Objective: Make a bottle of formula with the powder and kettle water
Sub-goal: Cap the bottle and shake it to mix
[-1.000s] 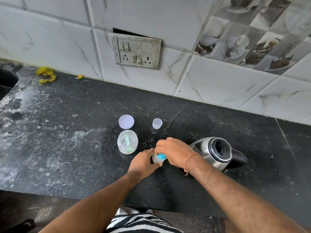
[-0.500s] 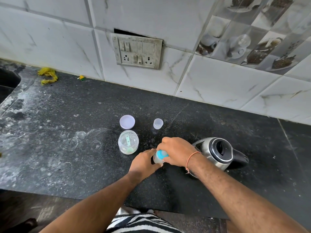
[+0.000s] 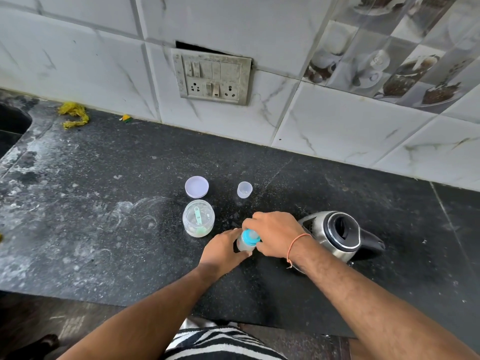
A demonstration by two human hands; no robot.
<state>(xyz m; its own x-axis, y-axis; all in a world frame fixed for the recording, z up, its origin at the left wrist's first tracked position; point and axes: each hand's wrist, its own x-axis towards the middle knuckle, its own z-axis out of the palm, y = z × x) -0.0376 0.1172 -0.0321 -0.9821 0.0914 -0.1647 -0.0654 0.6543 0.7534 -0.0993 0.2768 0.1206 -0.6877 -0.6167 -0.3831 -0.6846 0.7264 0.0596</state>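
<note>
Covering bottle [image 3: 244,245], right hand [image 3: 276,233], left hand [image 3: 223,252]

One baby bottle [image 3: 245,242] with one blue collar [image 3: 250,237], upright on the table [image 3: 104,229]. Two hands: left hand [image 3: 223,249] round the bottle's body, right hand [image 3: 276,233] over its top. One steel kettle [image 3: 335,233], lid open. One clear powder jar [image 3: 198,222], open, with one green scoop [image 3: 198,215] inside. One round lilac lid [image 3: 197,187] lying flat behind the jar. One small clear cap [image 3: 244,189] standing apart. One switch-and-socket plate [image 3: 213,76] on the wall, with two sockets. One yellow crumpled scrap [image 3: 74,114] and one tiny yellow-green bit [image 3: 126,118] by the wall. One orange thread [image 3: 296,245] round the right wrist.
</note>
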